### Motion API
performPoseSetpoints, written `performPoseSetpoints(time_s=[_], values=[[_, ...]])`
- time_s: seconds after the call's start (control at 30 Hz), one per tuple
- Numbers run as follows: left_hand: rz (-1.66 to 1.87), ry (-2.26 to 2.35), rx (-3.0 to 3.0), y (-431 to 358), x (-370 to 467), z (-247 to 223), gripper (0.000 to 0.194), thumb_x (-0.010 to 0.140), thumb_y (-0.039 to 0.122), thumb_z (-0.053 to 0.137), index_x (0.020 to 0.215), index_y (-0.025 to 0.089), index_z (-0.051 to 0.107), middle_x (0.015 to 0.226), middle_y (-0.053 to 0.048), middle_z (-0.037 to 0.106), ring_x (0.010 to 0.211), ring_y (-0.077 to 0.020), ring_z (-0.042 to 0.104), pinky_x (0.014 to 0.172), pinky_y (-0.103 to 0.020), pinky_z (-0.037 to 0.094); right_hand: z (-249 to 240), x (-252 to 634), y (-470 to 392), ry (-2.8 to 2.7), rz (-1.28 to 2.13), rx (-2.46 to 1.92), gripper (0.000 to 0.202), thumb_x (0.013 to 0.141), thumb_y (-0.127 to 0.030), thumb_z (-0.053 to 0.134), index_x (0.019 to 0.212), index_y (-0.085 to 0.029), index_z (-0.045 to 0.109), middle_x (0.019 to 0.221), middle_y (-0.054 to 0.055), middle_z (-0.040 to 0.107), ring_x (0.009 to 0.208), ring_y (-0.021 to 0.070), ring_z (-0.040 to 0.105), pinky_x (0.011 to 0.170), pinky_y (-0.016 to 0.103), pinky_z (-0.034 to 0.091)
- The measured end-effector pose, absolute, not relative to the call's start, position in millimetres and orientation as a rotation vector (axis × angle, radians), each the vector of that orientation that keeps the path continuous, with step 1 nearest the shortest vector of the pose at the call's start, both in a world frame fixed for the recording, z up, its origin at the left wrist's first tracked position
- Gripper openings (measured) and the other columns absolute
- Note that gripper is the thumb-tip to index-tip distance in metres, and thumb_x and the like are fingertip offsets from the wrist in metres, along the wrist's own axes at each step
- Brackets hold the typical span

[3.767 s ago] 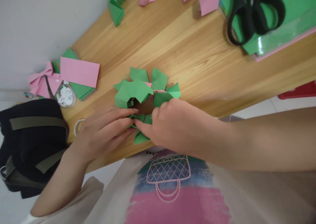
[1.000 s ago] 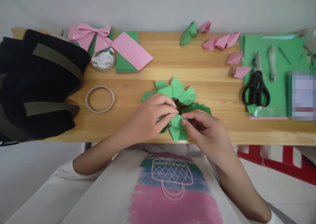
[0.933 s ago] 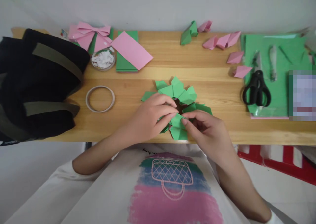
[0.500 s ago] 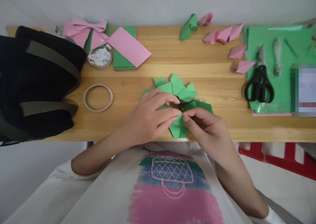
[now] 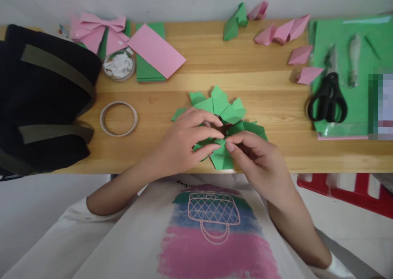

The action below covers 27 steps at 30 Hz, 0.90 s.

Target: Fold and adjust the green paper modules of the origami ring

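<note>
A ring of folded green paper pieces (image 5: 221, 105) lies near the table's front edge, partly covered by my hands. My left hand (image 5: 192, 137) is over its left side, fingers curved round the paper and their tips near the ring's centre. With thumb and index finger, my right hand (image 5: 256, 152) pinches the inner edge of the paper at the lower right of the centre gap. The fingertips of both hands are close together there. My left palm hides part of the ring's left side.
A roll of tape (image 5: 118, 119) and a black bag (image 5: 52, 94) are at left. Behind are a dish of white bits (image 5: 119, 65), a pink bow (image 5: 102, 25) and a pink sheet (image 5: 157, 51). Folded pink pieces (image 5: 300, 55) and black-handled scissors (image 5: 328, 98) are at right.
My left fingertips have drawn slightly back from my right thumb, showing more green paper between them. My right hand keeps its pinch. The view has shifted slightly.
</note>
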<state>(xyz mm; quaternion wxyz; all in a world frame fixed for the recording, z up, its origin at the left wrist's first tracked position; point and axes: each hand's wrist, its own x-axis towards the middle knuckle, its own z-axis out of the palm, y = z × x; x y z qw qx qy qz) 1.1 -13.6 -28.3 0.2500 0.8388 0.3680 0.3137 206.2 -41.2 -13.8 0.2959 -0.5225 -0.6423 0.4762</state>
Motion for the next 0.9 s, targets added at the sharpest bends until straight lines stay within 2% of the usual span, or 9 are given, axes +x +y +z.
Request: performPoseSetpoints(time_s=[0.13,0.23,0.4,0.6,0.8,0.9], values=[[0.841,1.009,2.270,-13.9,1.9,-26.9,0.008,0.093,0.023,0.067,0.100,0.021,0.069,0.114,-0.006,0.068,0.103,-0.0196,0.063,0.093,-0.037,0.054,-14.3,205.3,-41.1,-1.618,1.341,-1.398,0.012,0.095,-0.027,0.060,0.091,-0.022,0.070,0.077,-0.001,0.062,0.063,0.0102,0.052,0.054,0.025,0.041],[0.837,1.013,2.276,-15.4,2.4,-25.5,0.009,0.093,0.020,0.066,0.101,0.020,0.069,0.113,-0.007,0.069,0.103,-0.0191,0.063,0.092,-0.037,0.054,-15.6,204.4,-41.3,-1.489,1.436,-1.390,0.009,0.090,-0.027,0.065,0.093,-0.022,0.072,0.078,-0.001,0.063,0.059,0.0096,0.050,0.051,0.025,0.040],[0.867,1.020,2.291,-16.6,3.1,-25.2,0.008,0.095,0.021,0.062,0.101,0.022,0.068,0.112,-0.005,0.070,0.101,-0.0185,0.063,0.091,-0.037,0.053,-15.5,202.3,-42.7,-1.252,1.569,-1.417,0.009,0.082,-0.026,0.073,0.090,-0.023,0.075,0.078,0.000,0.066,0.067,0.0122,0.055,0.054,0.026,0.043],[0.929,0.983,2.368,-16.3,3.3,-27.9,0.006,0.096,0.024,0.063,0.101,0.022,0.067,0.109,-0.005,0.071,0.097,-0.0187,0.063,0.088,-0.037,0.052,-13.5,200.7,-45.6,-1.056,1.671,-1.389,0.007,0.080,-0.026,0.076,0.087,-0.025,0.078,0.078,-0.003,0.067,0.050,0.0050,0.039,0.042,0.022,0.032],[0.866,1.007,2.350,-16.7,3.6,-24.6,0.006,0.096,0.024,0.063,0.098,0.022,0.068,0.106,-0.003,0.073,0.097,-0.0187,0.063,0.088,-0.036,0.051,-16.2,201.7,-47.0,-1.180,1.530,-1.416,0.005,0.080,-0.026,0.077,0.085,-0.026,0.078,0.071,-0.002,0.066,0.056,0.0088,0.050,0.047,0.023,0.039],[0.837,1.004,2.234,-16.5,4.9,-21.2,0.005,0.094,0.022,0.065,0.094,0.021,0.070,0.103,-0.002,0.073,0.097,-0.0168,0.064,0.090,-0.033,0.052,-14.1,200.7,-48.7,-1.297,1.388,-1.457,0.004,0.080,-0.025,0.077,0.084,-0.024,0.077,0.069,-0.003,0.066,0.053,0.0083,0.050,0.046,0.023,0.040]])
